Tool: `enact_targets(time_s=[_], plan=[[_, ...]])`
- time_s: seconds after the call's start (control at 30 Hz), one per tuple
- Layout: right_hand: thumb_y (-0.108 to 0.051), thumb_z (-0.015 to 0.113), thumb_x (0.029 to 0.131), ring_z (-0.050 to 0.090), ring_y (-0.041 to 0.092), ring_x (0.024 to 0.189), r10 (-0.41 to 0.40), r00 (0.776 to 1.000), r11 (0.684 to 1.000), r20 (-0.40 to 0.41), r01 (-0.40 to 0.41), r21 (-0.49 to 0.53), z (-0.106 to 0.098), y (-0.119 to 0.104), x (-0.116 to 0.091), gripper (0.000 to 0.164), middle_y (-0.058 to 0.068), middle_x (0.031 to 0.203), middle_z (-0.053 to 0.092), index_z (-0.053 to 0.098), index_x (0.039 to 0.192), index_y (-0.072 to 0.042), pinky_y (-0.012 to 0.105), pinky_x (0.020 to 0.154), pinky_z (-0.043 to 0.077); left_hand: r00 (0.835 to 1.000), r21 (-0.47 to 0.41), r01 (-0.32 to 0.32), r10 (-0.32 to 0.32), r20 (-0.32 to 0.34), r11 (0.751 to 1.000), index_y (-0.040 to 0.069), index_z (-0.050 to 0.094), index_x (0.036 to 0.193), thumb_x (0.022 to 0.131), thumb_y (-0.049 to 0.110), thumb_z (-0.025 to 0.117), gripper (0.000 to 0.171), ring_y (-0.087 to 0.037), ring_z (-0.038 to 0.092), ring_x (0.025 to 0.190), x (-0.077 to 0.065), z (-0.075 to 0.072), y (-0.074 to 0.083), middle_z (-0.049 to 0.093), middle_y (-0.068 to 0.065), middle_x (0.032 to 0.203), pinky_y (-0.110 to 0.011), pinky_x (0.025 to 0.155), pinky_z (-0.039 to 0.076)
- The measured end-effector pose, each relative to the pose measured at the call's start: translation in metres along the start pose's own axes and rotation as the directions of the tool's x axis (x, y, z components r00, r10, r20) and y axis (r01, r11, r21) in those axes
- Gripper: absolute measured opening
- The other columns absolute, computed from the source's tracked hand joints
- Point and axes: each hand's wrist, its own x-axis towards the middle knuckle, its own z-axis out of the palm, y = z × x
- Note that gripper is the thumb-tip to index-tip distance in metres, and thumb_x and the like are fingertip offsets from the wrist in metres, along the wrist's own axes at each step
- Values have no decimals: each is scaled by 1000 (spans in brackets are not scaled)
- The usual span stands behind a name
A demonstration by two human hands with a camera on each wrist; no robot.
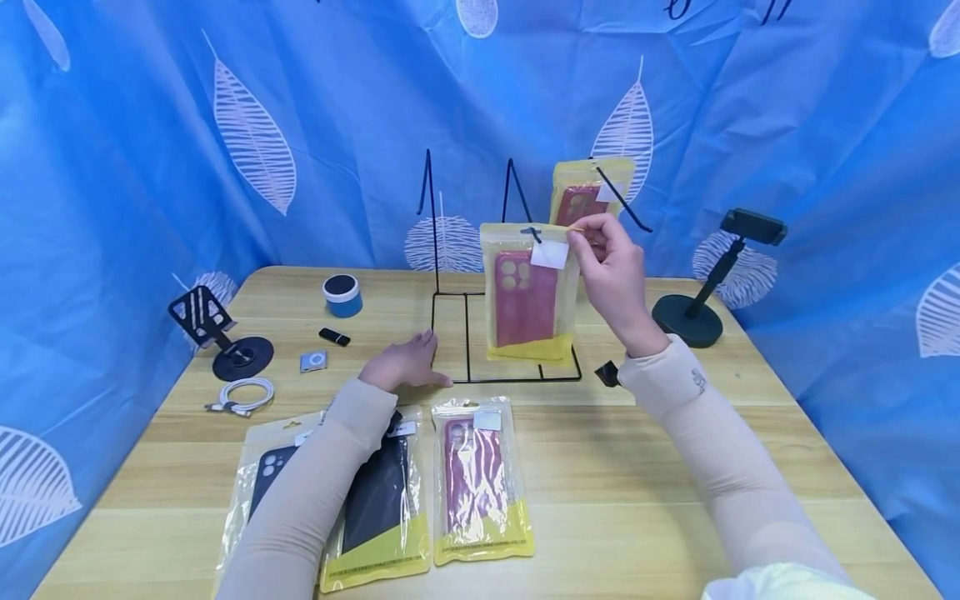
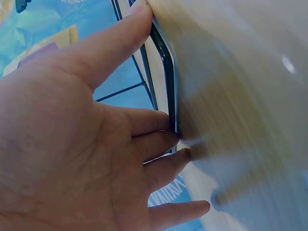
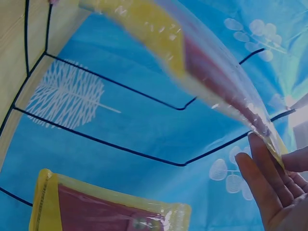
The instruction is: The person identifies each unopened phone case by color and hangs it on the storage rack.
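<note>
My right hand (image 1: 615, 271) pinches the top right corner of a yellow-edged clear pouch (image 1: 525, 312) with a pink phone case inside. The tip of a hook on the black wire rack (image 1: 433, 225) shows at the pouch's hang hole. In the right wrist view, the hook rod (image 3: 284, 114) sticks out past the pouch near my fingers. My left hand (image 1: 405, 362) rests at the rack's front left corner, thumb and fingers extended and touching the base wire (image 2: 168, 72). Another pouched pink case (image 1: 577, 200) hangs on the rack's right hook.
Pouches with a pink case (image 1: 474, 475) and dark cases (image 1: 378, 492) lie in front, partly under my left arm. At left are a phone stand (image 1: 242, 358), white cable (image 1: 251, 393), music player (image 1: 313, 361), black stick (image 1: 334, 337) and blue jar (image 1: 342, 297). A dark stand (image 1: 688, 321) is right.
</note>
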Motion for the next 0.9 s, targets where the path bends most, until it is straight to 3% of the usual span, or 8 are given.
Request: enact_targets(time_s=[0.2,0.4,0.6,0.9], plan=[[-25,59,101,65,10,82,31,999,995,-7,-32,-98,17,10,22,24,10,104,74,63,109,-3,15,68,47,1000,-1,-6,6,-5,1000,0,10,158,92,56,61,101,-36,9,154,3,1,-3,3,-19,166,-57,124,16],[-27,56,102,67,19,89,47,999,976,7,-45,-214,32,20,50,25,11,104,72,62,112,-5,28,78,53,1000,17,-11,12,-16,1000,-1,10,158,92,57,60,101,-37,12,153,2,2,-3,5,-19,166,-58,123,17],[-30,51,103,62,25,79,59,997,937,45,-40,-348,45,29,78,26,11,102,71,61,112,-7,36,72,48,1000,27,-3,4,-21,1000,-2,10,157,93,56,60,100,-37,13,153,-2,0,2,6,-19,166,-57,123,18],[-33,46,105,57,23,74,158,985,909,73,-116,-400,58,38,101,28,9,111,70,57,117,-10,29,65,42,1000,38,17,-16,-22,999,0,10,158,92,58,60,101,-35,14,153,-2,0,2,7,-17,166,-54,124,18]])
